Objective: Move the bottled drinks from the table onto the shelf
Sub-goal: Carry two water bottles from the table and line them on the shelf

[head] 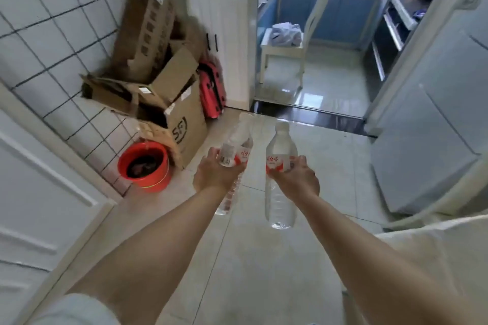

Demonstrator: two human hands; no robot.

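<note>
Ahead, a pale glossy tiled floor (264, 258) runs to a dark threshold strip (311, 117) and an open doorway, beyond which a white wooden chair (285, 47) with crumpled pale cloth on its seat stands before blue kitchen cabinets (335, 16). Along the left, a white tiled wall with dark grout (52, 42) backs a heap of brown cardboard boxes (158, 82), some flattened and leaning, one open box in front printed with dark letters. Just beside that box, a round red plastic bucket (144, 166) sits on the floor, and a red suitcase (211, 90) stands upright behind the boxes near the door frame. A white panelled door (34, 192) fills the lower left, and a grey appliance front (433, 126) lines the right side. Both bare forearms reach forward over the open floor. The left hand (215, 175) grips a clear plastic water bottle with a red-and-white label (236, 152) round its middle, fingers wrapped on the label, the bottle tilted with its cap end away and somewhat blurred. The right hand (297, 179) grips a second clear plastic water bottle with a white cap (280, 150) at its labelled waist, nearly upright. The two bottles are held near each other, apart, in the air above the floor.
</note>
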